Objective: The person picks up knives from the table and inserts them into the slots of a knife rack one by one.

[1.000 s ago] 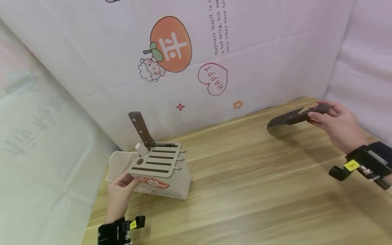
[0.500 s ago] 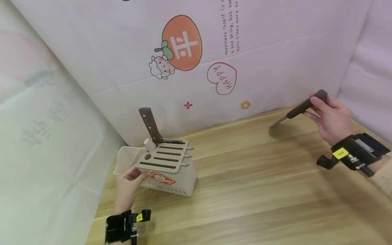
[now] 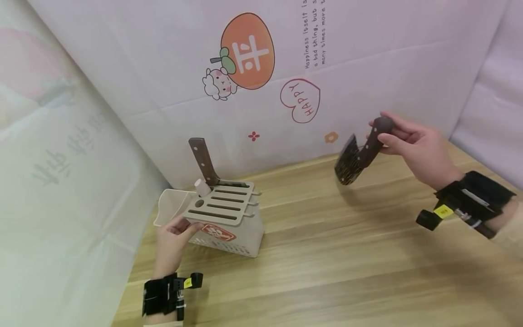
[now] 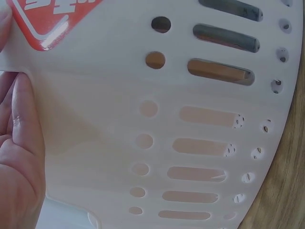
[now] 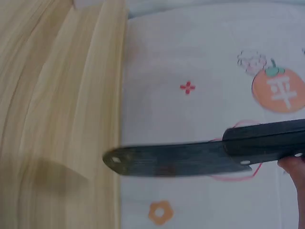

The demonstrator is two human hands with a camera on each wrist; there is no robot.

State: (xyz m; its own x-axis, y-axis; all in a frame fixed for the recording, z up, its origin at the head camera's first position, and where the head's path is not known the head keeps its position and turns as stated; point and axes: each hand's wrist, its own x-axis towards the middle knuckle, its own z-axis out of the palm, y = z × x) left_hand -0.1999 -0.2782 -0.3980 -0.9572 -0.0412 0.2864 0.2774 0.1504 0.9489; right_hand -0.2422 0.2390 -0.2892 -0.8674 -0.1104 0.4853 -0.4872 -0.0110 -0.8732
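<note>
My right hand (image 3: 421, 150) grips a kitchen knife (image 3: 371, 145) by its dark riveted handle, over the back right of the table. The blade points down; in the right wrist view the knife (image 5: 176, 160) shows a small hole near the tip. At the left, my left hand (image 3: 173, 240) pinches the upper front corner of a beige knife holder (image 3: 249, 234), thumb on its front face. The left wrist view shows the holder's (image 4: 95, 119) slotted wall. Another knife (image 3: 203, 161) with a brown handle stands in the rear slot, beside a pale round handle (image 3: 202, 187).
The wooden table (image 3: 327, 263) meets a printed white cloth (image 3: 367, 68) at the back, with more pale cloth (image 3: 73, 218) at the left. A side cup (image 3: 171, 204) adjoins the holder's left, and small hooks (image 3: 254, 204) stick out at its right.
My right hand has moved left with the knife and turned it, so the blade now points downward with its broad side showing. My left hand keeps its hold on the knife holder.
</note>
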